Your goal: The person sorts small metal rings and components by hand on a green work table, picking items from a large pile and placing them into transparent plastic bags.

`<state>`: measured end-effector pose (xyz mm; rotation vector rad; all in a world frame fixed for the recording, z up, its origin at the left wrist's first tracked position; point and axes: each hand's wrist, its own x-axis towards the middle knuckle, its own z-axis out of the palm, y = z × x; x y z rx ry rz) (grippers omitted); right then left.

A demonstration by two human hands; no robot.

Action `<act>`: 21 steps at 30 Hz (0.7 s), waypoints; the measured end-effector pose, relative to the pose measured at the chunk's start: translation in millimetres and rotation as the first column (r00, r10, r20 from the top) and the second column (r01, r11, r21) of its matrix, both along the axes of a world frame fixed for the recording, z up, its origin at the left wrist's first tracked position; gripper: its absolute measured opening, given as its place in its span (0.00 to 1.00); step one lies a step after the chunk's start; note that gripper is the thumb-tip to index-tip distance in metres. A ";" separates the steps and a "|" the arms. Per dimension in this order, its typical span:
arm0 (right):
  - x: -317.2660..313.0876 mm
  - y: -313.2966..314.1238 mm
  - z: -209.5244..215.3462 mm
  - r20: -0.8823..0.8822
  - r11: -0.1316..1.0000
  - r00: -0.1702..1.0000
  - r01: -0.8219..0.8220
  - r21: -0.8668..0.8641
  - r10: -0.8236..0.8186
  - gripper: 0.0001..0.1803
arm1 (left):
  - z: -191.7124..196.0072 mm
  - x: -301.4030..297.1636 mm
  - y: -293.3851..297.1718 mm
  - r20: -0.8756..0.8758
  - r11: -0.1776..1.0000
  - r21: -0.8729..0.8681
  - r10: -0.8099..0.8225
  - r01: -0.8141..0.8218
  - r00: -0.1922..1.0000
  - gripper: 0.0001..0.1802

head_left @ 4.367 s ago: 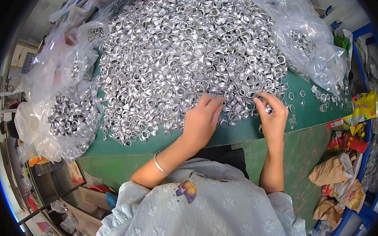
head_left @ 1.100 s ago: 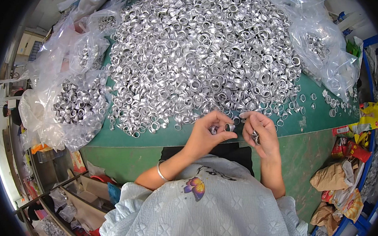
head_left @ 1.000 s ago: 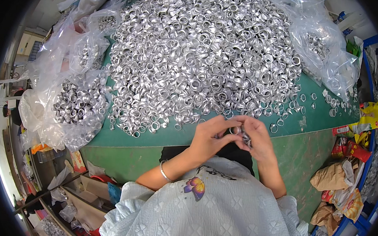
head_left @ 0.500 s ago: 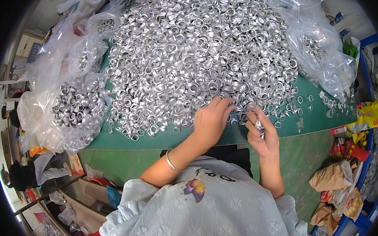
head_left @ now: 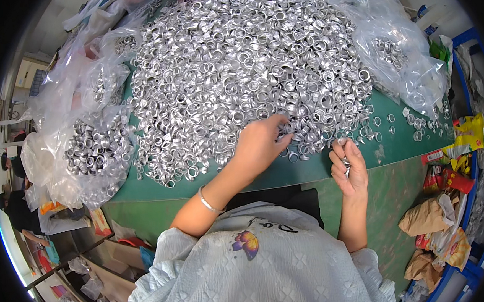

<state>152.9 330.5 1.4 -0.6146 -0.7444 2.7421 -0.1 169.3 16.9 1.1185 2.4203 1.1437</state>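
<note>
A broad heap of silver-coloured metal rings (head_left: 247,56) covers the green tabletop (head_left: 211,185). At the heap's near edge is my left hand (head_left: 259,143), a bangle on its wrist. Its thumb and fingers are apart over the rings, and no ring shows clearly between them. To the right, above the table's near edge, my right hand (head_left: 349,165) is closed with its fingers curled into the palm. Silver rings (head_left: 347,169) peek out between its fingers; how many it holds is hidden.
Clear plastic bags holding rings lie left (head_left: 95,154) and right (head_left: 394,53) of the heap. A few loose rings (head_left: 426,124) are scattered at the right. Paper bags (head_left: 426,215) and a yellow packet (head_left: 470,134) sit beside blue shelving (head_left: 478,214). Compartments (head_left: 112,253) stand lower left.
My left hand has moved slightly left, its thumb and fingers now wider apart. My right hand has drawn away to the right, its fingers curled closer in. The view has shifted a little.
</note>
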 end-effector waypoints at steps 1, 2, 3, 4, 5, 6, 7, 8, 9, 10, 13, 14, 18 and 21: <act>2.5 0.7 -0.4 0.005 0.999 1.000 0.003 0.033 -0.003 0.10 | 4.4 -2.4 -3.8 0.299 0.996 0.086 0.005 -0.032 0.954 0.13; 2.8 -0.3 -1.6 0.011 0.989 0.999 0.035 0.141 -0.037 0.11 | 11.2 -4.7 -7.0 0.570 0.984 0.155 -0.017 -0.087 0.821 0.12; 3.7 -0.6 -0.9 0.086 0.971 0.996 0.018 0.239 -0.039 0.10 | 14.8 -7.5 -11.6 0.787 0.966 0.201 -0.062 -0.161 0.614 0.12; 4.9 -0.6 1.1 0.161 0.943 0.986 -0.008 0.332 -0.048 0.09 | 10.7 -10.4 -20.2 0.920 0.896 0.361 -0.296 -0.260 0.257 0.12; 4.9 -1.6 2.8 0.231 0.907 0.971 -0.045 0.419 -0.059 0.09 | 7.6 -8.4 -25.4 0.913 0.859 0.408 -0.394 -0.308 0.109 0.12; 1.2 -4.7 1.3 0.196 0.725 0.969 -0.025 0.688 -0.153 0.08 | 4.7 -4.6 -30.1 0.872 0.819 0.443 -0.488 -0.363 -0.037 0.12; -6.1 -9.9 -1.7 0.133 0.467 0.964 -0.009 0.884 -0.232 0.08 | 4.0 0.3 -33.4 0.800 0.777 0.466 -0.574 -0.423 -0.175 0.13; -12.7 -15.7 -3.6 0.049 0.157 0.957 -0.004 0.988 -0.286 0.08 | 4.7 6.3 -35.2 0.807 0.785 0.476 -0.569 -0.397 -0.159 0.14; -16.6 -21.3 -1.4 0.082 0.064 0.944 -0.064 0.996 -0.321 0.08 | 2.9 11.5 -35.5 0.813 0.794 0.489 -0.565 -0.361 -0.142 0.15; -20.2 -26.9 2.7 0.110 -0.027 0.927 -0.128 0.991 -0.359 0.09 | -0.3 16.7 -34.8 0.818 0.803 0.501 -0.561 -0.324 -0.125 0.16; -31.2 -37.2 5.2 0.138 -0.213 0.910 -0.235 0.948 -0.391 0.09 | -0.9 29.9 -30.3 0.893 0.859 0.403 -0.444 -0.317 -0.068 0.14; -34.8 -38.8 6.3 0.152 -0.247 0.910 -0.261 0.933 -0.385 0.09 | -7.4 32.2 -31.1 0.929 0.889 0.345 -0.369 -0.302 -0.023 0.15; -35.3 -37.5 9.3 0.120 -0.271 0.921 -0.230 0.935 -0.370 0.09 | -8.2 38.6 -29.8 0.967 0.921 0.254 -0.231 -0.296 0.111 0.18; -40.4 -41.3 9.4 0.149 -0.329 0.931 -0.263 0.907 -0.334 0.08 | -8.8 44.3 -25.7 0.968 0.929 0.219 -0.169 -0.297 0.185 0.15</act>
